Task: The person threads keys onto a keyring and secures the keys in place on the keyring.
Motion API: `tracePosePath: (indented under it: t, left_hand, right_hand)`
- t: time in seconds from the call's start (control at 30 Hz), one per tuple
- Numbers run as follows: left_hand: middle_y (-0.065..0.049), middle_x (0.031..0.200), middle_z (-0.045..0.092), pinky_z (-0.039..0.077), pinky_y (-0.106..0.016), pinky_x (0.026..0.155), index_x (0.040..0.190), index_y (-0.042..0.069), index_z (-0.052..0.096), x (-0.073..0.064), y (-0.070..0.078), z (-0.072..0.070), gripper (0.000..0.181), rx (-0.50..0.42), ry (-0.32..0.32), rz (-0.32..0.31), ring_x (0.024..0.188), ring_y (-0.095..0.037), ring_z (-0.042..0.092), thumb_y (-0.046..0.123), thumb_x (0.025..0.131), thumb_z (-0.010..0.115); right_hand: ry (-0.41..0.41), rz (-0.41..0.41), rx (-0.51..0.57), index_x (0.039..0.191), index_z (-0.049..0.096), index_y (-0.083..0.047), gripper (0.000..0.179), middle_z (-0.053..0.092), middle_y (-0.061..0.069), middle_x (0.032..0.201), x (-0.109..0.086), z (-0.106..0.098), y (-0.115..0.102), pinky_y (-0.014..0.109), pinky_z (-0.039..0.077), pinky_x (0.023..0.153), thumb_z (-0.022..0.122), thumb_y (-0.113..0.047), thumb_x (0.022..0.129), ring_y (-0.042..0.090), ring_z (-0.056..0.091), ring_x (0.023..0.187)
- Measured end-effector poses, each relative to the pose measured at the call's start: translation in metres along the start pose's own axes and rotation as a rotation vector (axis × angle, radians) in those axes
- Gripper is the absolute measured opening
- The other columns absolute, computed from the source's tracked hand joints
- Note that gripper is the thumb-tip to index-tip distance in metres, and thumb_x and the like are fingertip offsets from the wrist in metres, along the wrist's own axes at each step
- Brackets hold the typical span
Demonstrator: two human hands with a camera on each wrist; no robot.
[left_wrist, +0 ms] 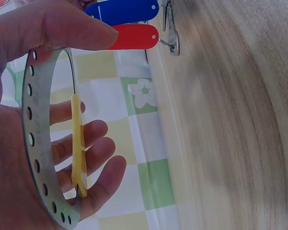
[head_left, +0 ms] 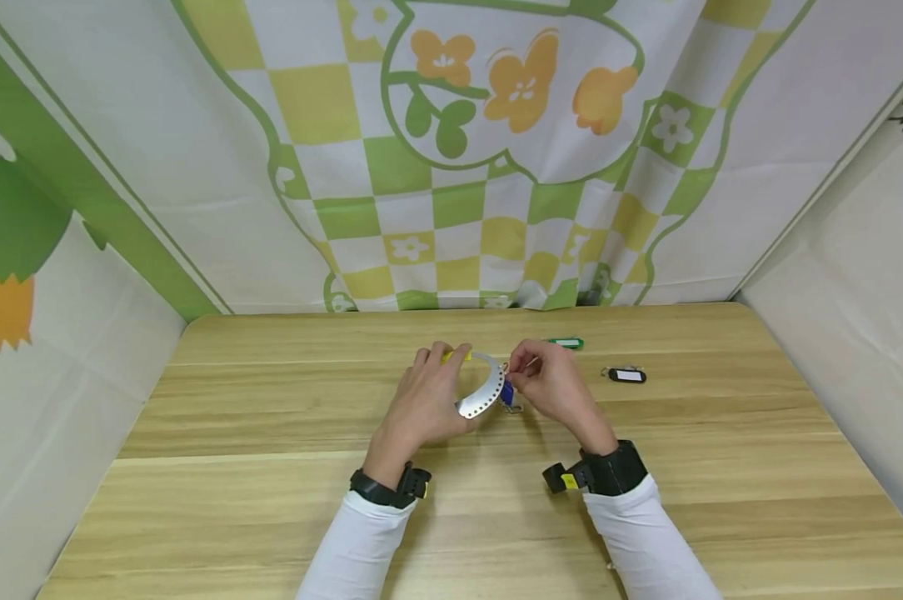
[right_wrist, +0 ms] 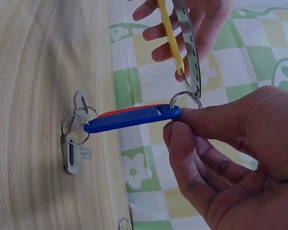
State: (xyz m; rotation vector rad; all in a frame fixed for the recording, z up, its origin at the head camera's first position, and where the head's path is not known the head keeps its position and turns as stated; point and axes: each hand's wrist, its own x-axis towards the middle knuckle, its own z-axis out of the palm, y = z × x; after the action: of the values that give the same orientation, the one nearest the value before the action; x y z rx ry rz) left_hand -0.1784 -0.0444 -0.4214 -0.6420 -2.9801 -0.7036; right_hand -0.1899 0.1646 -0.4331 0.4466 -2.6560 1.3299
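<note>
My left hand point(head_left: 425, 404) holds a curved metal key holder point(head_left: 485, 398) with a row of holes, its fingers spread around the yellow sleeve point(left_wrist: 78, 143) on its thin wire side. In the left wrist view the thumb overlaps a red key tag point(left_wrist: 139, 37). To the right, my right hand point(head_left: 555, 385) pinches the end of a blue key tag point(right_wrist: 134, 119) beside a metal split ring point(right_wrist: 185, 94). The red tag shows behind the blue one. From the tags' other ends small rings carry silver keys point(right_wrist: 73, 155), low over the tabletop.
Beyond the right hand lies a green key tag point(head_left: 567, 342) on the wooden table point(head_left: 256, 500). A black key tag point(head_left: 627, 376) with a white label lies further right. Patterned cloth point(head_left: 459, 242) hangs along the table's back edge, and pale cloth walls stand at both sides.
</note>
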Motion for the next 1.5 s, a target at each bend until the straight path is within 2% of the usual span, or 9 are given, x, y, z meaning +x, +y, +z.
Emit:
tracePosePath:
  t: [0.27, 0.67, 0.83, 1.13, 1.27, 1.5]
  left_hand:
    - [-0.019, 0.136, 0.051, 0.05, -0.051, 0.089, 0.15, 0.007, 0.047, 0.0, 0.0, 0.0005, 0.102, -0.007, 0.008, 0.008, 0.116, -0.037, 0.05, 0.028, 0.063, 0.096]
    - [-0.019, 0.135, 0.051, 0.05, -0.051, 0.091, 0.15, 0.007, 0.047, -0.0002, -0.0002, 0.0004, 0.101, -0.007, 0.012, 0.01, 0.117, -0.037, 0.05, 0.029, 0.064, 0.095]
    - [-0.019, 0.135, 0.051, 0.049, -0.05, 0.092, 0.15, 0.007, 0.047, 0.0, -0.0003, 0.0003, 0.099, -0.005, 0.014, 0.011, 0.117, -0.037, 0.05, 0.032, 0.066, 0.094]
    - [-0.019, 0.136, 0.051, 0.05, -0.051, 0.09, 0.151, 0.008, 0.047, -0.0001, -0.0003, -0.001, 0.102, -0.005, 0.011, -0.003, 0.118, -0.037, 0.05, 0.029, 0.063, 0.095]
    - [-0.019, 0.137, 0.05, 0.05, -0.051, 0.091, 0.151, 0.008, 0.046, -0.0006, -0.0003, -0.0015, 0.103, -0.007, 0.012, -0.008, 0.118, -0.037, 0.05, 0.029, 0.063, 0.095]
    - [-0.019, 0.137, 0.05, 0.049, -0.052, 0.091, 0.151, 0.009, 0.046, -0.0008, -0.0015, -0.0025, 0.102, 0.016, 0.035, 0.002, 0.119, -0.038, 0.049, 0.029, 0.064, 0.095]
  right_hand:
    - [0.021, 0.056, 0.042, 0.08, 0.068, -0.009, 0.017, 0.069, 0.006, 0.086, -0.0012, 0.0011, -0.0004, 0.03, 0.056, 0.059, 0.075, 0.006, 0.08, 0.016, 0.067, 0.068]
    - [0.048, -0.025, -0.026, 0.079, 0.069, -0.006, 0.017, 0.069, 0.006, 0.079, -0.0002, 0.0044, 0.0, 0.028, 0.057, 0.061, 0.077, 0.009, 0.079, 0.016, 0.066, 0.068]
    - [0.052, -0.014, -0.019, 0.079, 0.069, -0.006, 0.017, 0.068, 0.005, 0.078, 0.0, 0.0038, -0.0005, 0.029, 0.057, 0.061, 0.078, 0.009, 0.079, 0.017, 0.066, 0.068]
    - [0.061, 0.025, -0.025, 0.08, 0.07, -0.006, 0.015, 0.068, 0.004, 0.076, 0.0007, 0.0027, 0.0008, 0.029, 0.056, 0.061, 0.08, 0.005, 0.079, 0.016, 0.064, 0.066]
    - [0.045, 0.057, 0.042, 0.081, 0.07, -0.004, 0.013, 0.067, 0.007, 0.075, 0.0006, 0.0019, 0.0008, 0.029, 0.056, 0.059, 0.078, 0.005, 0.081, 0.018, 0.065, 0.064]
    - [0.002, 0.114, 0.21, 0.084, 0.068, 0.002, 0.007, 0.067, 0.012, 0.075, 0.0015, 0.0008, 0.0019, 0.028, 0.056, 0.054, 0.073, 0.006, 0.086, 0.037, 0.07, 0.067]
